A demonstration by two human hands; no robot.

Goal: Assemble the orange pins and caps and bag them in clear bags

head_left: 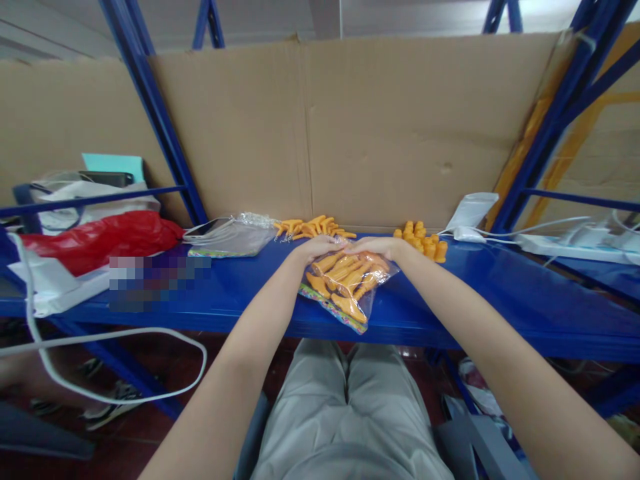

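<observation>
On shelf (235, 300): left hand (320, 248), right hand (378, 247) grip clamped on parts bag (349, 288); orange pieces (313, 228) behind.

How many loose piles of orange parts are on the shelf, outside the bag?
2. The long-piece pile lies behind the left hand; the stubby-piece pile sits beyond the right hand. The hands may hide more.

Blue shelf (250, 293), one level, glossy. Lying on it, left to right: red bag (100, 240), clear pouch (230, 235), loose orange pieces (313, 227), filled clear bag (347, 283) overhanging the front edge, orange caps (425, 241), white pouch (470, 213), power strip (565, 243) at far right.
</observation>
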